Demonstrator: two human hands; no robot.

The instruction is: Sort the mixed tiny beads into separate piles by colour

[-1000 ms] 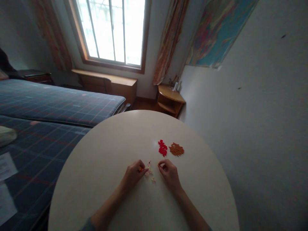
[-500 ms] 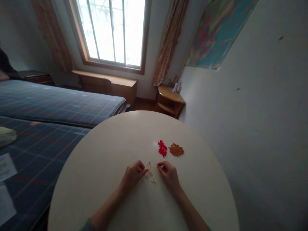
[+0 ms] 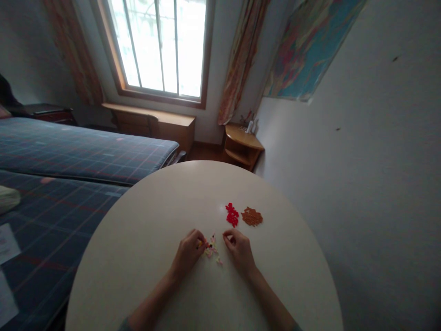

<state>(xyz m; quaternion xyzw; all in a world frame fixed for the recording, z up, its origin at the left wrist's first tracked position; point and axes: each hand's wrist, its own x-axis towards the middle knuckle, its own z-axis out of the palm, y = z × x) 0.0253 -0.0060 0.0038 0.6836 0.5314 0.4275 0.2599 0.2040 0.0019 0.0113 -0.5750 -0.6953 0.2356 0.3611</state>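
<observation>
My left hand (image 3: 189,250) rests on the round table with its thumb and fingers pinched together. Its fingertips touch the left side of a loose heap of tiny pink, pale yellow, orange and dark pieces (image 3: 212,251). Whatever is between them is too small to make out. To the right of the heap, and apart from it, my right hand (image 3: 240,250) is closed in a pinch, thumb against forefinger. I cannot tell what it holds. Beyond the right hand lie a small pile of red pieces (image 3: 232,215) and a pile of brown pieces (image 3: 252,216).
The cream round table (image 3: 155,207) has a curved edge on all visible sides. A plaid-covered bed (image 3: 86,149) stands to the left. A wooden corner shelf (image 3: 244,138) and a low desk (image 3: 175,122) are behind, below the window.
My left fingertips have drawn back slightly left, uncovering more orange and dark pieces at the heap's edge. The right hand has shifted a little left in view, still pinched.
</observation>
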